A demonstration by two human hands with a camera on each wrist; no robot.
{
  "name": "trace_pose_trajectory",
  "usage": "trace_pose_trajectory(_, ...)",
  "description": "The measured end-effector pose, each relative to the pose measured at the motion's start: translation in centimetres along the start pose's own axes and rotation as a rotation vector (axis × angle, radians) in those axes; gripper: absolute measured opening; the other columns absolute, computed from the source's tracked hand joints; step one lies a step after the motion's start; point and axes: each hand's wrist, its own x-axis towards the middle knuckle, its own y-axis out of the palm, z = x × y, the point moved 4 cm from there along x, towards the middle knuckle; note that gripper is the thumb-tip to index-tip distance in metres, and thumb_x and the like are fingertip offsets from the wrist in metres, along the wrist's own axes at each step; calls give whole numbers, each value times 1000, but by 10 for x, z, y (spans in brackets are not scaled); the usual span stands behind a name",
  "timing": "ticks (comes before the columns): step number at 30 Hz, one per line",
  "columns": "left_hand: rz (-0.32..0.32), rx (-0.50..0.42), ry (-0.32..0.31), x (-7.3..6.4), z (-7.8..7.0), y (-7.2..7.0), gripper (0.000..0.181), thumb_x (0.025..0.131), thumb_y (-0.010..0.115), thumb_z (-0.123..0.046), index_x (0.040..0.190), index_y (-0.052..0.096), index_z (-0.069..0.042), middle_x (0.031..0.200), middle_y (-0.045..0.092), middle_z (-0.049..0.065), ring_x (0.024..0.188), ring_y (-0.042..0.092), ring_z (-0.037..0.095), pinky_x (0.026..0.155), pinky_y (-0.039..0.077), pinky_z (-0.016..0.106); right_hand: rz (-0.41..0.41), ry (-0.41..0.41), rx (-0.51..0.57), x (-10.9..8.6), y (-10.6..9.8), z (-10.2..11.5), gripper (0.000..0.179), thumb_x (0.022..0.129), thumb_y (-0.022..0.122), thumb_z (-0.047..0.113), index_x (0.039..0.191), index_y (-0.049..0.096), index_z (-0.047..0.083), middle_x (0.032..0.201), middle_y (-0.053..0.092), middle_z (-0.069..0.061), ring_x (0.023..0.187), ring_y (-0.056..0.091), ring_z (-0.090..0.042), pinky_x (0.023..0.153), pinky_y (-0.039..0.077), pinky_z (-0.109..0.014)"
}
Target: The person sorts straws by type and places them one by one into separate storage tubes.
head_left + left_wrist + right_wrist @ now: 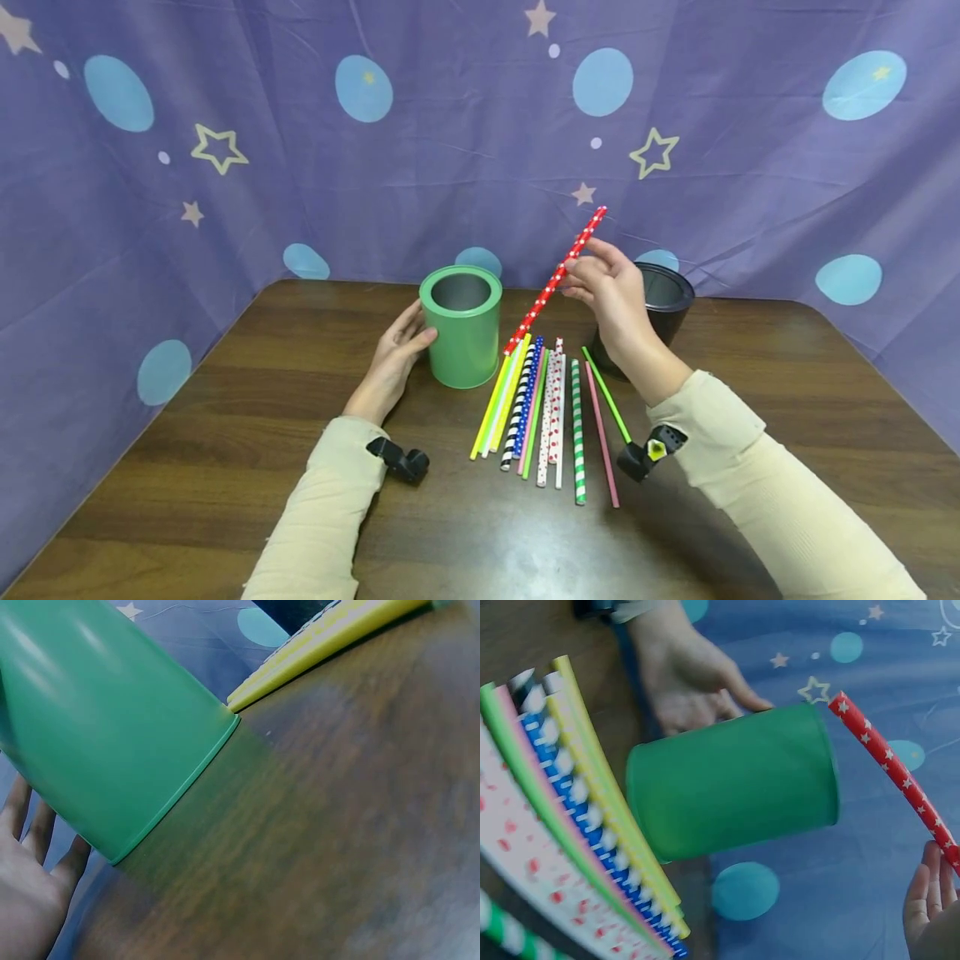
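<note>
A green can (pixel 465 350) stands upright on the table with its mouth facing up. My left hand (pixel 390 358) holds its left side, thumb in front and fingers toward the back. In the left wrist view, fingers (pixel 37 834) of that hand lie along the green wall. My right hand (pixel 617 296) pinches a red paper straw (pixel 555 279) with white stars, held slanted above the loose straws, its lower end just right of the can. The right wrist view shows the same straw (pixel 900 772) at the right edge, apart from the can.
A fan of loose straws (pixel 576 433), striped, dotted and plain, lies on the brown table (pixel 247 417). Behind my right hand stands a black can (pixel 671 321), partly hidden. A purple curtain (pixel 465 167) with stars hangs behind the table's back edge.
</note>
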Motion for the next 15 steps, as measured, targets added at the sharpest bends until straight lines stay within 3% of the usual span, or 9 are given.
trace_pose_trajectory(4, -2, -19, 15, 0, -1, 1, 69, 95, 60, -5, 156, 28, -7, 157, 31, 18, 143, 28, 28, 117, 21, 46, -27, -85, 32, 8, 9, 12, 27, 93, 55, -5, 116, 48, 7, 78, 67, 4, 69, 66, -9, 66, 53, -22)
trace_pose_trajectory(9, 2, -14, 12, 0, -1, 2, 71, 95, 63, -8, 156, 28, -7, 158, 29, 17, 145, 26, 28, 118, 21, 45, -50, -185, 34, 17, 16, 24, 24, 92, 57, -5, 110, 50, 9, 77, 68, 4, 68, 67, -10, 63, 53, -22)
trace_pose_trajectory(15, -2, -20, -4, 0, 1, 2, 70, 95, 62, -6, 156, 28, -7, 158, 28, 17, 146, 24, 28, 118, 20, 44, -59, -215, -31, 25, 26, 24, 23, 91, 58, -5, 107, 51, 10, 78, 69, 4, 69, 69, -10, 63, 53, -23)
